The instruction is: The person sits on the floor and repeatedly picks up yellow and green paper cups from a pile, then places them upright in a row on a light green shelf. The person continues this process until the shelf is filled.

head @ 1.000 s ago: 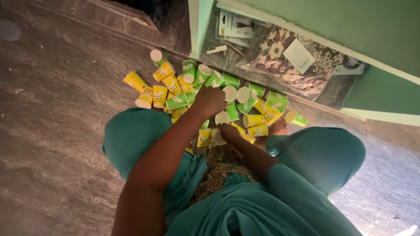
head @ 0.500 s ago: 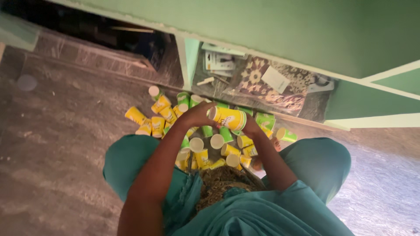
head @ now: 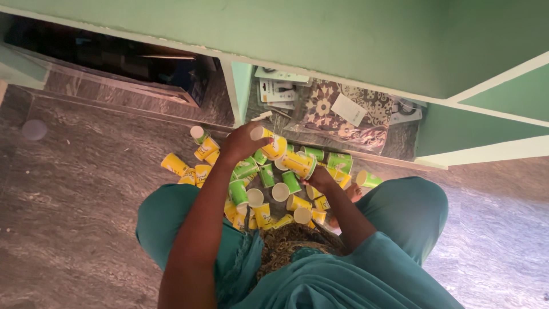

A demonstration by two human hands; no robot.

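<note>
Nearest you, your knees in teal cloth frame a heap of small yellow and green paper cups point(head: 269, 194) scattered on the grey stone floor point(head: 86, 189), some on their sides, some mouth up.

Above that heap your right hand point(head: 320, 178) has its fingers closed round the base end of a yellow cup point(head: 298, 163). That cup lies on its side in the air, long axis running from your right hand up and to the left, its mouth end pointing toward your left hand.

Your left hand point(head: 243, 143), a little farther out, grips a second yellow cup point(head: 273, 144), fingers wrapped over its near side, white rim turned up and left. The two held cups sit just beside each other, nearly touching; I cannot tell whether they meet. The right-hand cup lies below and to the right of your left fingers, so the left hand is the nearer one to its open end.

Beyond, a green cabinet point(head: 354, 51) stands over a low shelf holding a patterned cloth point(head: 326, 109) and some cards point(head: 277, 91).
</note>
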